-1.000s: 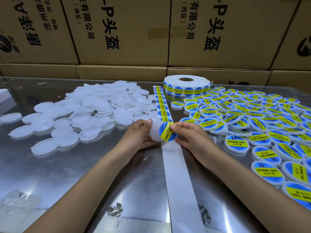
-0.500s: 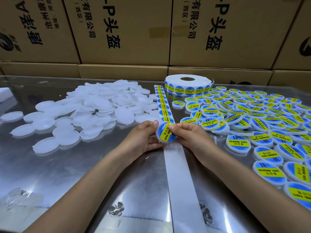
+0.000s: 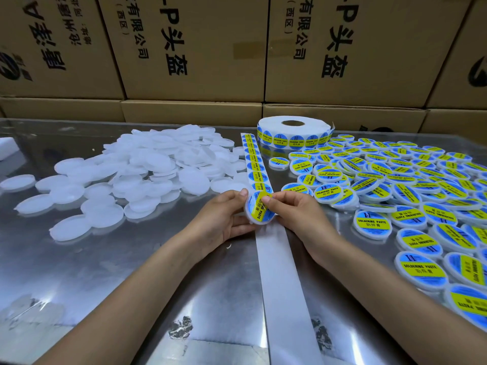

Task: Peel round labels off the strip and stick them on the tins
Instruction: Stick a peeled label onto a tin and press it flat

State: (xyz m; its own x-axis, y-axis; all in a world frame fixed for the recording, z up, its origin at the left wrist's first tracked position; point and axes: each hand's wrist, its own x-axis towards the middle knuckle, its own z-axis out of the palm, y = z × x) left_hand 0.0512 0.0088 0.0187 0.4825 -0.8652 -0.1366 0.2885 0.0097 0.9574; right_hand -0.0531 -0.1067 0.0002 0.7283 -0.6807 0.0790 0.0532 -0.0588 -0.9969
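Leftmost, at nine o'clock on the shiny desk [image 3: 110,262], a heap of plain white tins [image 3: 147,169] spreads from the edge toward the middle. At the centre, the left hand [image 3: 221,219] grips one white tin [image 3: 259,210] by its left rim, fingers curled behind it and thumb below, tilted up above the desk. A blue and yellow round label [image 3: 259,206] lies on its face. The right hand [image 3: 297,217] pinches the tin's right side, its thumb tip pressing on the label. Under both hands runs the label strip [image 3: 255,164]: labels remain on it toward twelve o'clock, while bare white backing [image 3: 282,285] trails to six o'clock. At one o'clock stands the label roll [image 3: 293,134]. From two to four o'clock lie labelled tins [image 3: 395,196], many overlapping. Cardboard boxes [image 3: 195,48] wall the back.
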